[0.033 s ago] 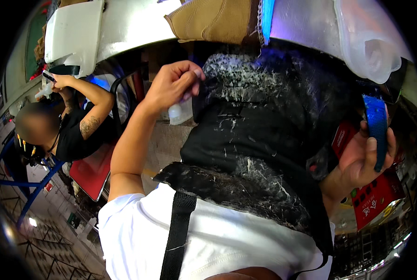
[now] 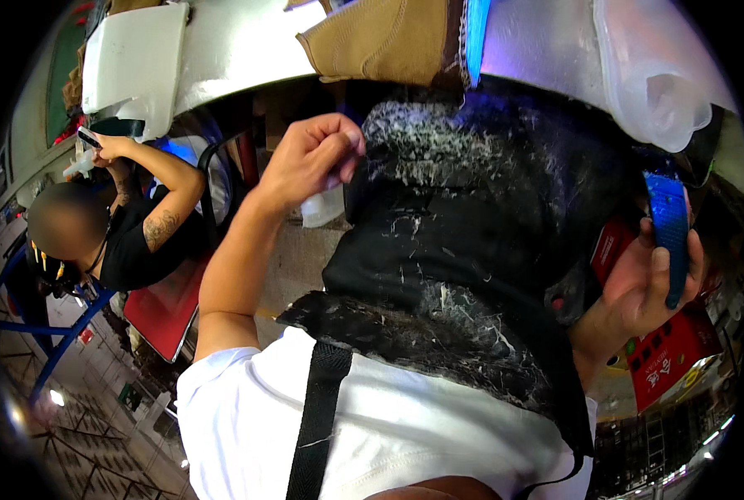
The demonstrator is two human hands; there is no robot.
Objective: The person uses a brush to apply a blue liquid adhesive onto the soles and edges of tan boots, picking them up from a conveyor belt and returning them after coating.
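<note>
My left hand (image 2: 318, 158) hovers left of my dark apron (image 2: 463, 225), its fingers curled in and the thumb against them. Whether anything small sits inside is hidden. On the right side, my right hand (image 2: 655, 275) grips a long flat blue object (image 2: 670, 237) with a textured face, narrowing toward its lower end. I cannot tell its exact kind. Ahead of me, a tan shoe upper (image 2: 380, 42) with visible stitching lies at the metal table's edge, apart from both hands. A bright blue strip (image 2: 477, 37) runs along its right side.
The curved metal table (image 2: 230, 50) spans the front. A white plastic container (image 2: 134, 58) stands at its left, a translucent one (image 2: 655, 92) at its right. Another person (image 2: 147, 217) sits at left beside a red seat (image 2: 167, 308). A red box (image 2: 672, 358) is low at right.
The view has shifted very slightly. Both hands keep the same poses, and the blue object is still in my right hand.
</note>
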